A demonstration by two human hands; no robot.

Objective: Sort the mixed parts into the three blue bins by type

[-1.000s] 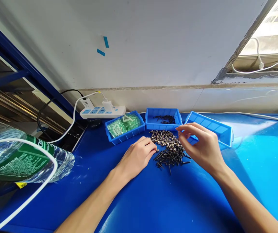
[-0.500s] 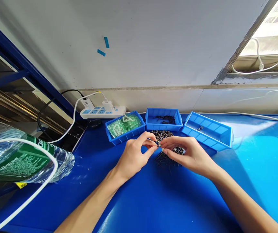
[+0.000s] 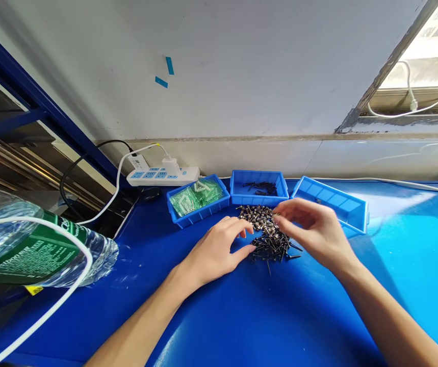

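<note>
A pile of small metal fasteners and black screws (image 3: pixel 274 246) lies on the blue tabletop. My left hand (image 3: pixel 219 250) rests at the pile's left side, thumb and fingers apart, with nothing visible between them. Over the right side of the pile is my right hand (image 3: pixel 314 229), its thumb and forefinger brought close together; whatever they pinch is too small to make out. Behind the pile stands a blue bin with black screws (image 3: pixel 262 188) in it. The right-hand blue bin (image 3: pixel 351 206) is partly covered by my right hand, and a small metal piece shows inside.
A blue bin (image 3: pixel 203 209) with green packets (image 3: pixel 198 196) stands at the back left. Behind it are a white power strip (image 3: pixel 165 176) and cables. A large water bottle (image 3: pixel 43 244) lies at left, crossed by a white cable (image 3: pixel 83 255).
My hands have come apart from where they met over the pile. The left has opened and lowered toward the pile's left side; the right has shifted right and up.
</note>
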